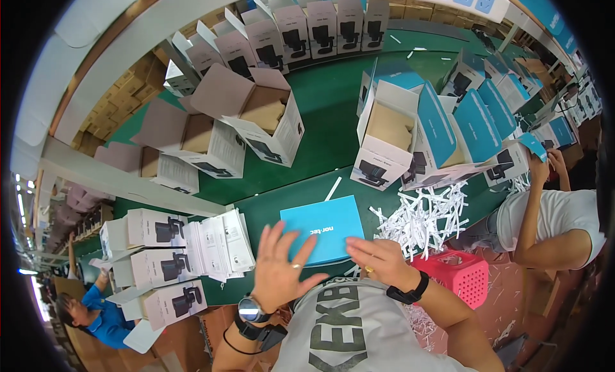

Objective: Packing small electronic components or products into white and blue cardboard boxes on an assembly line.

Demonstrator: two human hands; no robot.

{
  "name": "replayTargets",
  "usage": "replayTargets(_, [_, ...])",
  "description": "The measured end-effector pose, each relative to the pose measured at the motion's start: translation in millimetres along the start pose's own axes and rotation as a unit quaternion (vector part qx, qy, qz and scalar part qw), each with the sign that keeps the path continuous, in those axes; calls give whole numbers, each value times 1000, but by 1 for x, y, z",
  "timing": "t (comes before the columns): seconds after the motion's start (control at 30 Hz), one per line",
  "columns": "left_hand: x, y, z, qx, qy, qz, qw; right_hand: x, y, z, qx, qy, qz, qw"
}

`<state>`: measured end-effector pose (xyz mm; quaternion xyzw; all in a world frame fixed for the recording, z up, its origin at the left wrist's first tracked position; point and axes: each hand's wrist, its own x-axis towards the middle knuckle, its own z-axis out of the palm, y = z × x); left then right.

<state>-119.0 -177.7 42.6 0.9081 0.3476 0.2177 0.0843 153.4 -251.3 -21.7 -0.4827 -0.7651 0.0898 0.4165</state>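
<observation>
A flat blue rectangular card or booklet [327, 215] with white print lies on the green table in front of me. Its lower edge looks slightly thick, so it may be a small stack. My left hand [279, 272] rests over its left part, fingers spread and holding nothing. At its lower right corner, the fingertips of my right hand [383, 262] touch the edge, fingers stretched and close together. Left of my left hand stands a pile of white folded papers or leaflets [224, 244]. Shredded white paper strips [426, 218] are heaped beyond my right hand.
Open boxes [384, 148] with brown cardboard inserts stand on the green table [320, 128], left and right. More boxes [320, 29] line the back; boxes [160, 266] are stacked at left. A pink basket [458, 279] sits at right. Co-workers [544, 218] [99, 314] are on both sides.
</observation>
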Motion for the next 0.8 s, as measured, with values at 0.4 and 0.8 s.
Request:
replayTargets(0.4, [19,20,56,68,-118,17,991,-4,6,15,82,20,16,996])
replayTargets(0.8, [40,-3,22,26,-129,-38,991,8,36,20,57,76,-7,995])
